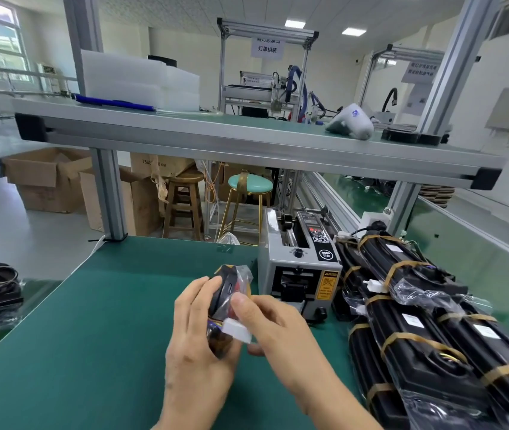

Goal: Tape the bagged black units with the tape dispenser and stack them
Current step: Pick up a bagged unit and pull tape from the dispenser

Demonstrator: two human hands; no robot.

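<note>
Head view: bagged black unit [220, 301] held upright above the green mat [92, 336], just left of the tape dispenser [301, 274]. Left hand [197, 339] fingers wrapped round it; right hand [273, 327] thumb and fingers pinch its bag. Taped stack [427, 336] lies right of dispenser.

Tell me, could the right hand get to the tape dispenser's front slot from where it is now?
Probably yes. The right hand sits just left of the tape dispenser, with only bare green mat between them. But it is pinching the bagged black unit together with the left hand.

Two stools [185, 206], one tape dispenser [301, 268]
</note>
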